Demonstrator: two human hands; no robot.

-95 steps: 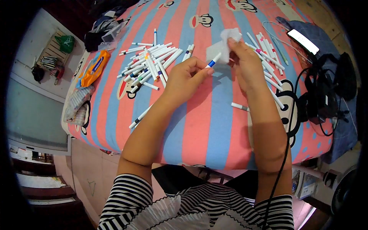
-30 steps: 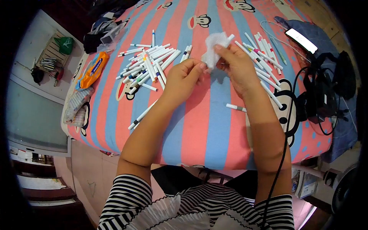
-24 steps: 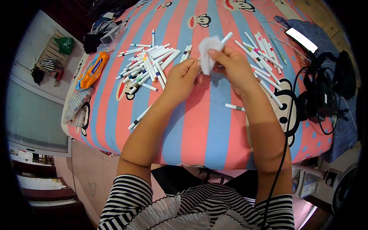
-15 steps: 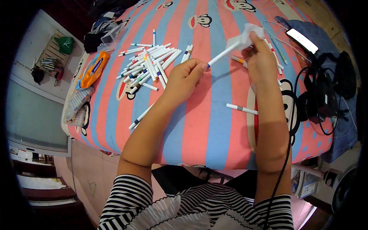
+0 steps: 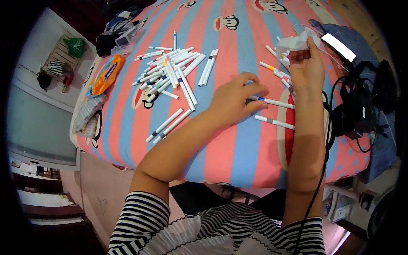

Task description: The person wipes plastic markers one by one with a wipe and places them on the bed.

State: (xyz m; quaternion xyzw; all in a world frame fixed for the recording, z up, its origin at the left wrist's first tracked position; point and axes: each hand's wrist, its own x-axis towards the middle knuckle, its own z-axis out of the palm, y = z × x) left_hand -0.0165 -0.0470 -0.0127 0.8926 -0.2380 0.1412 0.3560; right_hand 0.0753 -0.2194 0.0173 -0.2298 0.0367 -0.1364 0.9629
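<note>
My left hand (image 5: 236, 100) is low over the striped sheet, thumb and fingers apart around the banded end of a white marker (image 5: 278, 103) with a blue band. That marker points right, its far end reaching my right forearm. Just below it lies a grey-banded marker (image 5: 274, 122), partly behind the same forearm. Up at the right, my right hand (image 5: 307, 66) pinches a crumpled white wipe (image 5: 293, 43). Several more markers (image 5: 272, 67) lie left of that hand, some partly hidden by it.
A loose pile of white markers (image 5: 170, 70) covers the left middle of the bed (image 5: 221, 157). An orange wipes packet (image 5: 109, 76) lies at the left edge. On the right are a lit phone (image 5: 338, 46) and a black adapter with cables (image 5: 361, 114).
My left hand has moved right and down with the blue-banded marker, and its fingers have spread. My right hand has drawn the wipe off the marker, up and to the right.
</note>
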